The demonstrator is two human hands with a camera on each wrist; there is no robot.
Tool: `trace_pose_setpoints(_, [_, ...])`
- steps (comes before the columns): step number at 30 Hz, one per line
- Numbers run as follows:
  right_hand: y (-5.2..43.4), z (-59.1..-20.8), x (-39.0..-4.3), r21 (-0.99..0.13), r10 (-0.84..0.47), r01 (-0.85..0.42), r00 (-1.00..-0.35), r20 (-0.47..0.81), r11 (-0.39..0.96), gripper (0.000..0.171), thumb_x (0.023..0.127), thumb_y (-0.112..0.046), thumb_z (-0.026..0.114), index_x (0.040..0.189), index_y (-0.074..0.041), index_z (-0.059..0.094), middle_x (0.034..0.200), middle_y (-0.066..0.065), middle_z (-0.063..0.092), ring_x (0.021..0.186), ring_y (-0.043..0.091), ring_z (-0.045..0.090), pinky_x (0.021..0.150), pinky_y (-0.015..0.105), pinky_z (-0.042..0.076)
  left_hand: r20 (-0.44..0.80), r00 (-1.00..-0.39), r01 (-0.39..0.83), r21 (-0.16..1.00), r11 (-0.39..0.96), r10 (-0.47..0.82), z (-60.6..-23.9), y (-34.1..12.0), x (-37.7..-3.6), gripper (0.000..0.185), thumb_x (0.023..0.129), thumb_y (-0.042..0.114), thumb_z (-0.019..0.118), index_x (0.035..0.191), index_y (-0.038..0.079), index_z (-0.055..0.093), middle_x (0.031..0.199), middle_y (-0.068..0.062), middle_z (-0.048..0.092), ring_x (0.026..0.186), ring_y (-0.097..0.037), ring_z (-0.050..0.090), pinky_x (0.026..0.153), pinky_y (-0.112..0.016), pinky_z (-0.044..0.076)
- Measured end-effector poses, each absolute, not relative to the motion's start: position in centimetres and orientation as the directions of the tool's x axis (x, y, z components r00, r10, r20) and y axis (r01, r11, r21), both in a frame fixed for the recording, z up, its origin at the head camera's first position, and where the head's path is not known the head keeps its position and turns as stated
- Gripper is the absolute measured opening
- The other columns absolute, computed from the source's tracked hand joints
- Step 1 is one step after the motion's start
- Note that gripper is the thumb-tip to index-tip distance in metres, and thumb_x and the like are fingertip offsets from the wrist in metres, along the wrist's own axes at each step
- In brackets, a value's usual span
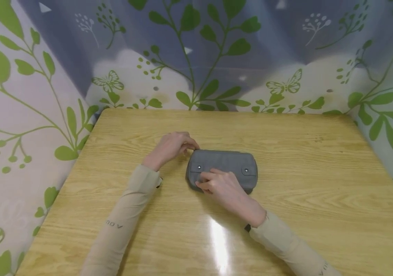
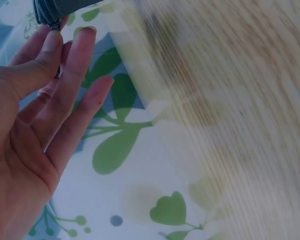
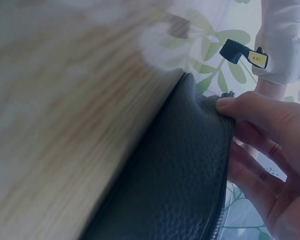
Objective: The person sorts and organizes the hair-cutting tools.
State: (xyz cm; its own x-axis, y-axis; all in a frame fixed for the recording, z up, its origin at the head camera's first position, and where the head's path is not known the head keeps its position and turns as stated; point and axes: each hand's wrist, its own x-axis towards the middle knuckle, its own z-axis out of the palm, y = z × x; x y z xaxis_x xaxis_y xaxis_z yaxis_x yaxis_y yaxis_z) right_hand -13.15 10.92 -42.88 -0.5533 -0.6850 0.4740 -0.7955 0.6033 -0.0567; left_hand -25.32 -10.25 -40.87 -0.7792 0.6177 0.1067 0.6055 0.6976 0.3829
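A grey leather-like zip pouch (image 1: pixel 222 159) with two metal snaps lies on the wooden table. At its far left corner is my left hand (image 1: pixel 174 147). In the left wrist view, its thumb and index finger pinch the small dark zipper pull (image 2: pixel 56 26), while the other fingers extend loosely. My right hand (image 1: pixel 224 188) reaches over the pouch's near left part. Seen from the right wrist, its thumb (image 3: pixel 230 106) presses on one face at the zipped edge, and the other fingers are behind that edge. The pouch's contents are hidden.
The wood-grain table (image 1: pixel 303 153) extends around the pouch on all sides. A leaf-patterned cloth (image 1: pixel 213 57) hangs behind and beside it. Both forearms wear beige sleeves (image 1: pixel 113 222), and a small black device (image 3: pixel 243 54) sits at the left cuff.
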Motion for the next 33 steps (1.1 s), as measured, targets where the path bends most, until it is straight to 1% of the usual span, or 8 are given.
trace_pose_setpoints(5, [11.0, -42.7, -12.9, -0.106, -0.679, -0.795, -0.571, 0.461, 0.597, 0.019, 0.081, -0.009, 0.086, 0.098, -0.017, 0.083, 0.085, -0.007, 0.064, 0.072, 0.011, 0.059, 0.046, 0.014, 0.038, 0.109, -0.777, 0.613, 0.353, 0.707, 0.62, -40.9, -10.9, -25.0, 0.023, 0.098, 0.007, 0.067, 0.105, 0.024, 0.081, 0.094, 0.003, 0.069, 0.072, -0.009, 0.06, 0.061, -0.027, 0.048])
trace_pose_setpoints(9, [11.4, -42.3, -12.9, -0.162, -0.674, -0.79, -0.594, 0.439, 0.591, 0.023, 0.08, -0.014, 0.087, 0.103, -0.019, 0.082, 0.092, -0.006, 0.066, 0.082, 0.013, 0.062, 0.051, 0.017, 0.045, 0.113, -0.789, 0.598, 0.368, 0.712, 0.604, -41.0, -11.5, -24.8, 0.02, 0.098, 0.011, 0.067, 0.104, 0.024, 0.081, 0.092, 0.004, 0.069, 0.069, -0.007, 0.062, 0.06, -0.027, 0.048])
trace_pose_setpoints(11, [11.7, -42.1, -13.0, -0.188, -0.668, -0.779, -0.614, 0.42, 0.598, 0.026, 0.08, -0.017, 0.088, 0.106, -0.02, 0.082, 0.098, -0.005, 0.067, 0.09, 0.014, 0.062, 0.057, 0.02, 0.051, 0.121, -0.792, 0.592, 0.395, 0.702, 0.599, -41.1, -11.6, -24.8, 0.018, 0.098, 0.013, 0.068, 0.104, 0.024, 0.081, 0.092, 0.006, 0.069, 0.069, -0.008, 0.065, 0.06, -0.027, 0.049])
trace_pose_setpoints(15, [12.6, -41.8, -13.8, -0.2, -0.658, -0.738, -0.668, 0.347, 0.644, 0.046, 0.081, -0.03, 0.087, 0.123, -0.018, 0.075, 0.124, 0.003, 0.065, 0.116, 0.023, 0.058, 0.087, 0.037, 0.057, 0.146, -0.781, 0.601, 0.438, 0.668, 0.607, -41.3, -11.7, -25.0, 0.016, 0.097, 0.014, 0.069, 0.105, 0.023, 0.08, 0.096, 0.005, 0.072, 0.072, -0.013, 0.071, 0.063, -0.03, 0.053])
trace_pose_setpoints(18, [13.2, -41.7, -14.6, -0.205, -0.647, -0.7, -0.712, 0.272, 0.684, 0.071, 0.082, -0.044, 0.084, 0.141, -0.013, 0.061, 0.144, 0.013, 0.054, 0.134, 0.035, 0.048, 0.105, 0.054, 0.046, 0.157, -0.78, 0.602, 0.455, 0.656, 0.606, -41.3, -11.6, -25.1, 0.015, 0.096, 0.012, 0.071, 0.103, 0.022, 0.08, 0.099, 0.004, 0.073, 0.079, -0.016, 0.072, 0.069, -0.033, 0.056])
trace_pose_setpoints(21, [13.6, -41.6, -15.5, -0.244, -0.613, -0.643, -0.766, 0.195, 0.726, 0.087, 0.083, -0.055, 0.079, 0.15, -0.008, 0.049, 0.154, 0.018, 0.044, 0.144, 0.041, 0.037, 0.113, 0.062, 0.034, 0.159, -0.789, 0.591, 0.462, 0.661, 0.594, -41.4, -11.5, -25.3, 0.014, 0.095, 0.012, 0.072, 0.1, 0.022, 0.08, 0.101, 0.004, 0.074, 0.085, -0.017, 0.072, 0.076, -0.036, 0.057])
trace_pose_setpoints(27, [13.9, -41.7, -17.0, -0.338, -0.53, -0.533, -0.841, 0.111, 0.776, 0.077, 0.094, -0.049, 0.069, 0.152, -0.004, 0.045, 0.154, 0.018, 0.044, 0.145, 0.039, 0.037, 0.116, 0.068, 0.021, 0.142, -0.797, 0.573, 0.486, 0.66, 0.587, -41.7, -11.4, -25.5, 0.012, 0.098, 0.012, 0.068, 0.099, 0.02, 0.078, 0.103, 0.003, 0.074, 0.085, -0.015, 0.072, 0.078, -0.036, 0.056])
trace_pose_setpoints(33, [14.1, -42.3, -17.9, -0.479, -0.528, -0.523, -0.838, 0.137, 0.705, 0.073, 0.09, -0.038, 0.077, 0.147, -0.003, 0.049, 0.148, 0.015, 0.051, 0.139, 0.034, 0.046, 0.116, 0.072, 0.011, 0.18, -0.78, 0.595, 0.512, 0.619, 0.6, -41.9, -11.5, -25.6, 0.01, 0.097, 0.015, 0.068, 0.096, 0.019, 0.077, 0.099, 0.004, 0.074, 0.079, -0.014, 0.072, 0.075, -0.032, 0.056])
